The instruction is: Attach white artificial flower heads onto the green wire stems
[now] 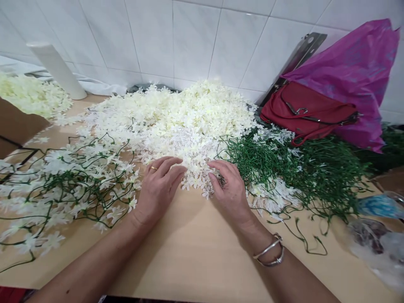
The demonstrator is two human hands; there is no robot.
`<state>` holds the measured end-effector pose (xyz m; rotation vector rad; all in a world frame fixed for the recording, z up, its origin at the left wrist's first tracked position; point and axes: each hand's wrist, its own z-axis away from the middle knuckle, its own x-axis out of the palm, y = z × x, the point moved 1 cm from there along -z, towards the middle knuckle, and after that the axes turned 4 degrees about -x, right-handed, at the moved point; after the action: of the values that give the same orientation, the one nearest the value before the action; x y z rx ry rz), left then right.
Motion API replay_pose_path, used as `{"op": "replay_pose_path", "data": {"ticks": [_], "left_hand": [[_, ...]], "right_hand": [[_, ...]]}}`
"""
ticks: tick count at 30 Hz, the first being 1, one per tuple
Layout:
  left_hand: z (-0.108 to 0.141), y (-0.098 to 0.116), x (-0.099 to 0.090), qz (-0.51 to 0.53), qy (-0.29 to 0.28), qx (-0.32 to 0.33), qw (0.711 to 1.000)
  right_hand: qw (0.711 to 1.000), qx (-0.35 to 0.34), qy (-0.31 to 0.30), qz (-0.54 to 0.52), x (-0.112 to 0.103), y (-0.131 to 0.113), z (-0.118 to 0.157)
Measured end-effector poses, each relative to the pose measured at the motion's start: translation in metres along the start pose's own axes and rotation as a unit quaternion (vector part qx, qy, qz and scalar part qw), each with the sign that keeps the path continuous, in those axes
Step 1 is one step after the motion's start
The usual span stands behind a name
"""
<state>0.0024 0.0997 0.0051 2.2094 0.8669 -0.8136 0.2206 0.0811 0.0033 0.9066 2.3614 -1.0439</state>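
Observation:
A heap of loose white artificial flower heads [192, 113] spreads along the wall and reaches forward between my hands. At the near edge of this heap, my left hand [160, 183] curves loosely with its fingers pointing right, and I see nothing held in it. Facing it, my right hand [229, 187] has thumb and forefinger a little apart beside the petals, with no flower plainly gripped. Left of my left hand lie white flowers on green stems [78, 176]. To the right of my right hand is a tangle of bare green plastic stems [261, 158].
A red handbag [306, 109] and a purple plastic bag [353, 75] stand at the right by the tiled wall [195, 38]. A white roll [57, 69] leans at the back left. Clear plastic bags [375, 244] lie on the wooden table [186, 252] at the right.

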Motion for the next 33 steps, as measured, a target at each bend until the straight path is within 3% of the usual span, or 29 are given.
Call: {"op": "replay_pose_path", "data": {"ticks": [4,11,14,20,25,28,33], "left_hand": [[-0.001,-0.001,0.006,-0.013,-0.018,0.012,1.000],[0.001,0.001,0.005,-0.006,-0.035,0.034,0.999],[0.001,0.001,-0.002,0.011,-0.007,0.022,1.000],[-0.001,0.000,-0.005,0.059,0.035,-0.022,0.997],[-0.002,0.002,-0.003,0.062,0.050,-0.013,0.997],[-0.003,0.007,-0.002,0.060,0.048,0.014,0.997],[-0.002,0.014,0.002,0.097,0.019,0.061,0.993]], "right_hand": [[0.999,-0.021,-0.020,0.029,0.005,-0.001,0.000],[0.987,0.006,-0.118,0.110,0.009,-0.007,0.003],[0.989,0.025,-0.100,0.103,0.003,-0.004,0.003],[0.998,0.004,0.009,0.054,-0.010,-0.002,0.000],[0.997,0.012,0.075,-0.029,-0.015,-0.009,-0.004],[0.995,0.016,0.066,-0.076,-0.014,-0.015,-0.004],[0.981,0.065,0.002,-0.186,-0.003,-0.025,0.004]]}}
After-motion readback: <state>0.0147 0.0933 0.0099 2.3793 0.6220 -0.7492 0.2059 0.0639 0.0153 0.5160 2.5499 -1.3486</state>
